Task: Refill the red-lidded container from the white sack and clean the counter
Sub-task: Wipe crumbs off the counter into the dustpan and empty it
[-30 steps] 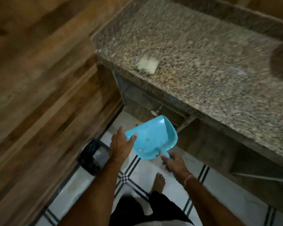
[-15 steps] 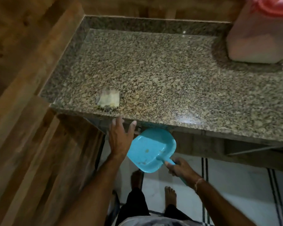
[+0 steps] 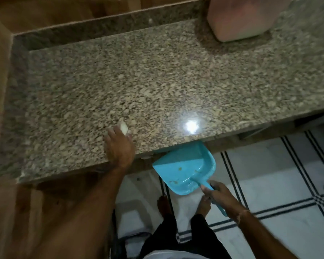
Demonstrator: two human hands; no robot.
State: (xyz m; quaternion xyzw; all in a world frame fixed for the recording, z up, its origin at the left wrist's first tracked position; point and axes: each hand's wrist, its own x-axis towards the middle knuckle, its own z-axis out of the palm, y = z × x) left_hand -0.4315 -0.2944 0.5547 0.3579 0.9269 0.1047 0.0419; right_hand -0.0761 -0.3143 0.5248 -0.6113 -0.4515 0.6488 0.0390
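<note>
wood panel (image 3: 0, 109): brown boards run down the far left, against the counter's left end.
counter (image 3: 157, 81): speckled granite slab with a raised back edge. It spans most of the view, and its front edge slants down toward the left.
left hand (image 3: 119, 148): rests on the counter near the front edge, back of the hand up and fingers reaching away from the body. They lie over the pale cloth. Blur hides whether they are flat on it or curled round it, so I cannot tell the grip.
pale cloth (image 3: 124, 128): a small whitish piece on the granite. It shows only at the fingertips of the left hand, touching them, with the rest covered.
bare feet (image 3: 163, 202): on the floor below the counter edge, just left of the handle of the dustpan.
dustpan (image 3: 183, 171): turquoise plastic, held below the front edge of the counter with its open lip tucked under the edge. A few crumbs lie inside it, just right of the left hand.
glare (image 3: 191, 126): a bright light spot on the granite, above the dustpan.
right hand (image 3: 220, 193): fingers wrapped round the dustpan's handle, gripping it.
container (image 3: 239, 19): pinkish translucent tub standing at the back right of the counter, well apart from both hands. Its top is cut off by the frame.
floor (image 3: 269, 174): white tiles with dark double stripes, at lower right.
</note>
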